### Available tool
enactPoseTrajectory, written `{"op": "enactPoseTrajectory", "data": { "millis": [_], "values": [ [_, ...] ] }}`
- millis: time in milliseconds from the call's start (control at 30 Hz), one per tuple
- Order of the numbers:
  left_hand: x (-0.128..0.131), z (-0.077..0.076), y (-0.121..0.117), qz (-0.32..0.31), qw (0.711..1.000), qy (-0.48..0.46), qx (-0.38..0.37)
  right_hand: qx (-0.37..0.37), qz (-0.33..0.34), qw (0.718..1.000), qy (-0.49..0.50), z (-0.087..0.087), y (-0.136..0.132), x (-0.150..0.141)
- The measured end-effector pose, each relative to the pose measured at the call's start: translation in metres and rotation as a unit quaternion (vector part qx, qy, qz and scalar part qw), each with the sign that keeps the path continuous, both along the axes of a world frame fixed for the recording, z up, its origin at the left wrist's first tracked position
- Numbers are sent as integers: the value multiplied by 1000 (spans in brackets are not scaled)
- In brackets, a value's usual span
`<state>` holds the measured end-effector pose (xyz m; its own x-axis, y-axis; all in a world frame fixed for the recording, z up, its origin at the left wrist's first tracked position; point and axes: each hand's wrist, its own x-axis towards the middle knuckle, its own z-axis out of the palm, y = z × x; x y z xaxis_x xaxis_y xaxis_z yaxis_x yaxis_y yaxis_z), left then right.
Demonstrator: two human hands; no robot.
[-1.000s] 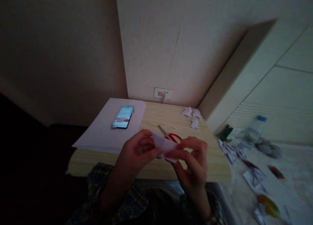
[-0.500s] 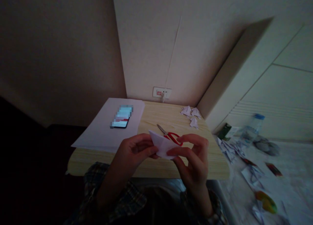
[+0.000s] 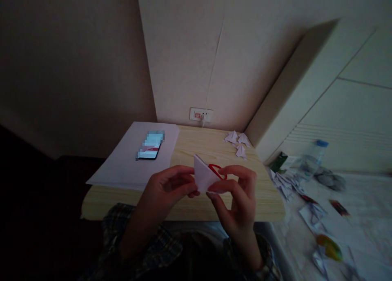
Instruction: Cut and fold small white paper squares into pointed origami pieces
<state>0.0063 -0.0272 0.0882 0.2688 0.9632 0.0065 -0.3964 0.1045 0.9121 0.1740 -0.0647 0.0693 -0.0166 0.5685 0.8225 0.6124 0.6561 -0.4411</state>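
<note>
I hold a small folded white paper piece [image 3: 204,176] above the front edge of a light wooden table [image 3: 190,146]. My left hand [image 3: 167,188] pinches its left side with thumb and fingers closed. My right hand [image 3: 239,195] grips its right side from below, fingers curled round it. Red-handled scissors [image 3: 218,171] lie on the table just behind the paper, partly hidden by it. Three small folded paper shapes [image 3: 237,142] sit at the table's far right corner.
A stack of white sheets [image 3: 128,167] with a phone [image 3: 148,147] on it covers the table's left side. A wall socket [image 3: 200,115] is behind. On the right, a bed surface holds paper scraps [image 3: 284,183], a plastic bottle [image 3: 309,160] and small clutter.
The folded paper has been turned more upright and raised slightly between both hands, now covering the scissor blades. The view has shifted a little.
</note>
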Motion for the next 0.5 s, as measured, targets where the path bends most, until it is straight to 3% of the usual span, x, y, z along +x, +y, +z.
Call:
{"op": "enactPoseTrajectory", "data": {
  "millis": [267, 500],
  "values": [
    [-1, 8, -3, 27, 999, 25, 9, -59, 43, 994, 80, -1, 0, -6],
    [-1, 6, -5, 54, 997, 52, 22, -71, 33, 993, 93, -1, 1, -8]
  ]
}}
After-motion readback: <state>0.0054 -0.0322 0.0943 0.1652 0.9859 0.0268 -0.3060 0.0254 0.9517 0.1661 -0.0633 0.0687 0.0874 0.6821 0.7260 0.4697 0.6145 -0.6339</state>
